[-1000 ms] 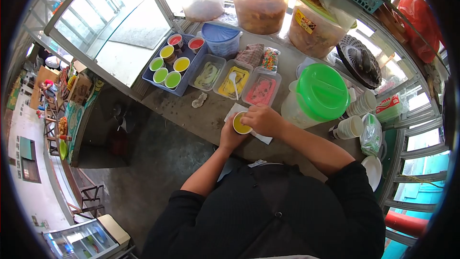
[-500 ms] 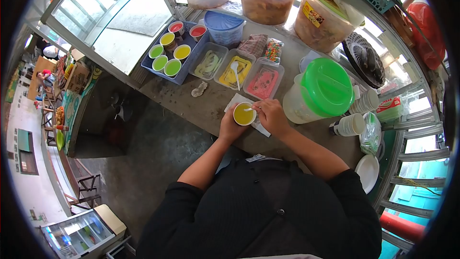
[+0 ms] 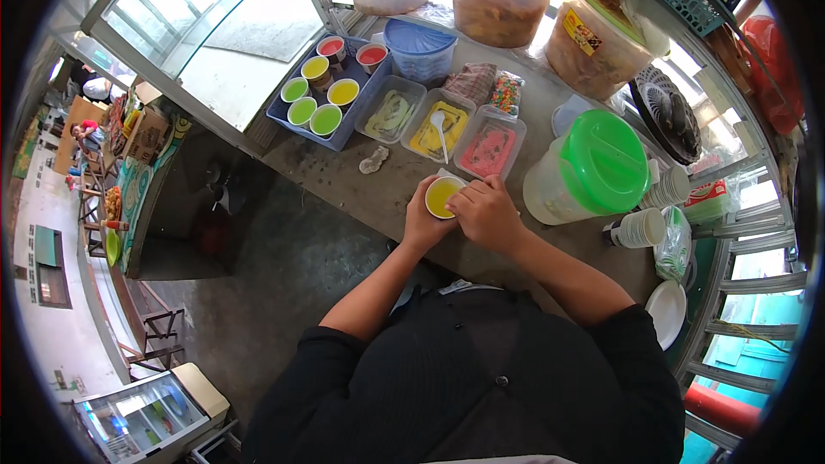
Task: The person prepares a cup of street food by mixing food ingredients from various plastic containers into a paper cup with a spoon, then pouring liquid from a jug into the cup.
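Note:
My left hand (image 3: 423, 222) is wrapped round a paper cup (image 3: 427, 199) with yellow contents (image 3: 440, 194), upright near the counter's front edge. Pinched at the cup's right rim, my right hand (image 3: 490, 216) covers the small white spoon seen dipping into the cup earlier. Just beyond my hands stand three clear tubs: one with pale green paste (image 3: 388, 112), one with yellow paste (image 3: 432, 135) and a white spoon (image 3: 440, 125), one with pink paste (image 3: 488, 146).
A blue tray (image 3: 368, 88) holds several cups of red, yellow and green. To the right are a green-lidded jug (image 3: 603, 159), stacked paper cups (image 3: 638, 228) and a white plate (image 3: 666, 314). Big lidded tubs (image 3: 503, 0) line the back. A crumpled lump (image 3: 374, 159) lies on the counter (image 3: 344, 189).
My right hand has moved in closer over the cup, and the white spoon in it is now hidden. The whole view has shifted slightly, with the counter things appearing further right.

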The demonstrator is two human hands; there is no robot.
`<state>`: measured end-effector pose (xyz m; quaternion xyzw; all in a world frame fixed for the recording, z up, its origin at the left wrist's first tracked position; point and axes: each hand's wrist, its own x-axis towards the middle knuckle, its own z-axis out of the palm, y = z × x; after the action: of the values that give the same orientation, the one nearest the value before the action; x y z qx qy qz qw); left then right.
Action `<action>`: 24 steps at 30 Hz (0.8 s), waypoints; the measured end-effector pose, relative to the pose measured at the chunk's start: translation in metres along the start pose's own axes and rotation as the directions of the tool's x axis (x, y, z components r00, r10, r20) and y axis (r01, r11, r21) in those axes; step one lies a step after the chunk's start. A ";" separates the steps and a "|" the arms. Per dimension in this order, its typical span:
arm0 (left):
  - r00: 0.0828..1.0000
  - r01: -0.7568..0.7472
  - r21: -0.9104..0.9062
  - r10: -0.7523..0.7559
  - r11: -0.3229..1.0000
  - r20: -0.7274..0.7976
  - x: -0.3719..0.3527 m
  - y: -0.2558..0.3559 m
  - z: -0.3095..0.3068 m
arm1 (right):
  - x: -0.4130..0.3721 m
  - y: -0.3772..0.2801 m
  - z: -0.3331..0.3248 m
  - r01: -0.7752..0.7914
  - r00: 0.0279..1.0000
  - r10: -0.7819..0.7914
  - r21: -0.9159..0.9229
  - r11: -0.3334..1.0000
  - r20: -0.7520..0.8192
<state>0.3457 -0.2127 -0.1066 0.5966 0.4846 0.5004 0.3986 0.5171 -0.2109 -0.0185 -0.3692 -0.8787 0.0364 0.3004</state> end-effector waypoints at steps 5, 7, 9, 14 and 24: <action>1.000 0.023 -0.040 -0.023 0.999 0.020 0.013 0.001 -0.019 | 0.024 0.012 0.014 -0.330 0.927 0.373 0.387 0.861 -0.041; 1.000 -0.005 0.006 0.005 1.000 0.022 0.019 -0.009 -0.031 | 0.032 0.028 0.024 -0.438 0.839 0.544 0.599 0.670 0.004; 0.998 -0.056 0.096 0.053 0.994 0.038 0.025 -0.020 -0.046 | 0.031 0.051 0.048 -0.486 0.704 0.707 0.770 0.413 0.065; 0.984 -0.001 0.089 -0.015 0.996 0.178 0.043 -0.030 -0.091 | 0.054 0.069 0.075 -0.637 0.770 0.635 0.110 0.763 0.061; 0.919 0.012 0.013 -0.016 1.000 0.394 0.081 -0.046 -0.129 | 0.095 0.087 0.111 -0.748 0.589 0.803 -0.313 0.586 0.095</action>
<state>0.2132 -0.1248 -0.1099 0.6836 0.4012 0.3649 0.4884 0.4579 -0.0667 -0.0866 -0.7437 -0.6526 0.1002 0.1048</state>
